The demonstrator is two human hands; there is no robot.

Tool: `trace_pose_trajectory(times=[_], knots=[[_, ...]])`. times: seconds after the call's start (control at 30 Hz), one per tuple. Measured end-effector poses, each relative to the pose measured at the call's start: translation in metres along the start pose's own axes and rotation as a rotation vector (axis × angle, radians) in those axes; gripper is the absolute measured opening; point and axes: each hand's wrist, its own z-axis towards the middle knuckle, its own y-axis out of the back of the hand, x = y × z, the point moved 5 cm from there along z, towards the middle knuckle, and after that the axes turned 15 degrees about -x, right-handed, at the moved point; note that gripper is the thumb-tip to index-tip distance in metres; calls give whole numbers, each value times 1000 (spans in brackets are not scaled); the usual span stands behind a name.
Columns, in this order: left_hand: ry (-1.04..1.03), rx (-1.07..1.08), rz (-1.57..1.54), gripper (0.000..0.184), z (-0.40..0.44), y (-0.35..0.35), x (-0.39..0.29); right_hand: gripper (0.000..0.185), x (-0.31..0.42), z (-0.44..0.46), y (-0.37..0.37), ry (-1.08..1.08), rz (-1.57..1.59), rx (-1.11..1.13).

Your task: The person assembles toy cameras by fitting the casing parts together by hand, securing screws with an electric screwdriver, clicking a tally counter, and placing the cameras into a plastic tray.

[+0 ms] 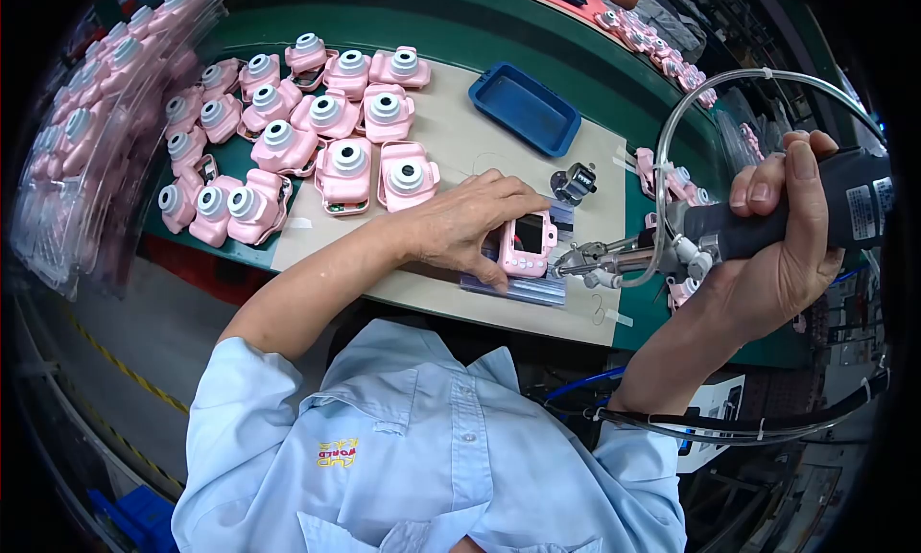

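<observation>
A pink toy camera point(527, 264) lies screen-up on a clear plastic block point(537, 291) at the table's front. My left hand point(475, 219) grips its left side, fingers over the top and thumb at the lower corner. My right hand point(782, 222) is wrapped around a dark power screwdriver point(854, 203), held sideways. Its metal nose point(595, 259) points left, close beside the camera's right edge; I cannot tell whether it touches. A clear tube point(662, 160) loops from the nose up over my right hand.
Several pink cameras point(350, 160) stand lens-up to the left, some with open casings. Stacked clear trays point(125, 102) hold more. A blue tray point(526, 109) and a small black counter point(578, 182) lie beyond my left hand. More pink parts point(679, 184) sit behind the screwdriver.
</observation>
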Motion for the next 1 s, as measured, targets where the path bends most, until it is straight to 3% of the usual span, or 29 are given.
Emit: trace_pose_trajectory(times=[0.27, 1.0], knots=[[68, 156, -16, 86, 3, 5, 1, 28, 0, -26, -33, -22, 2, 85], [156, 198, -46, 70, 7, 10, 0, 28, -15, -51, -48, -26, -108, 121]])
